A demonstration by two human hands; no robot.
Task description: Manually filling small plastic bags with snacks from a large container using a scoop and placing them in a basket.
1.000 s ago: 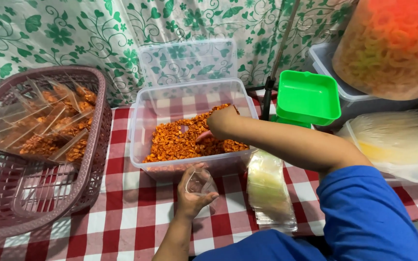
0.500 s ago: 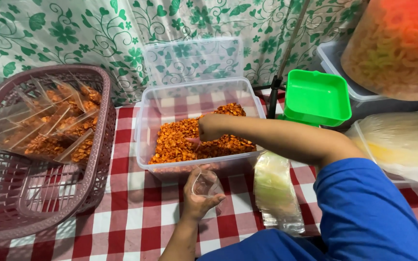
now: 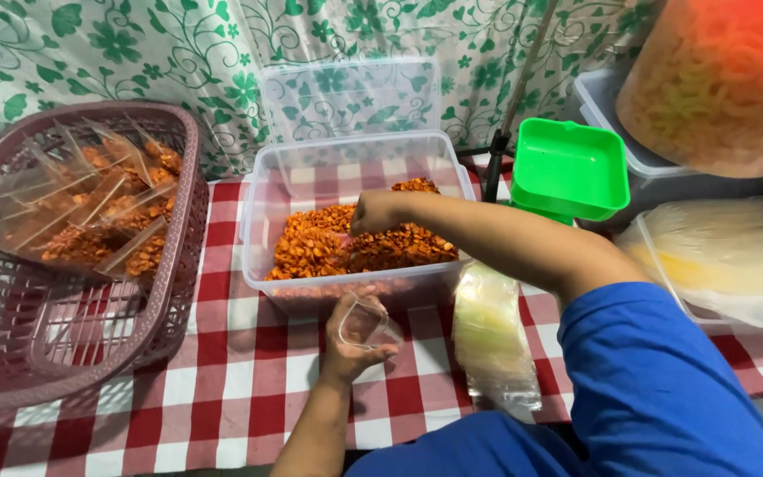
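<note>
The right hand (image 3: 374,212) reaches into the clear tub (image 3: 262,190) at the back of the table (image 3: 249,380), fingers curled down into the orange snack (image 3: 346,247) — whether they grip any cannot be told. The left hand (image 3: 351,340) sits just in front of the tub, fingers closed around a small clear bag (image 3: 366,325), mouth held open and up. A stack of spare bags (image 3: 492,340) lies beside it, and filled bags rest in the basket (image 3: 169,291) at the left edge — both within reach.

This looks like a small home snack-packing spot. A red-checked tablecloth (image 3: 249,389) covers the table, a leafy green curtain (image 3: 134,53) hangs along its far edge, and a clear tub of orange snacks (image 3: 355,247), a basket (image 3: 72,344) of filled bags and a green scale tray (image 3: 567,168) crowd it.
</note>
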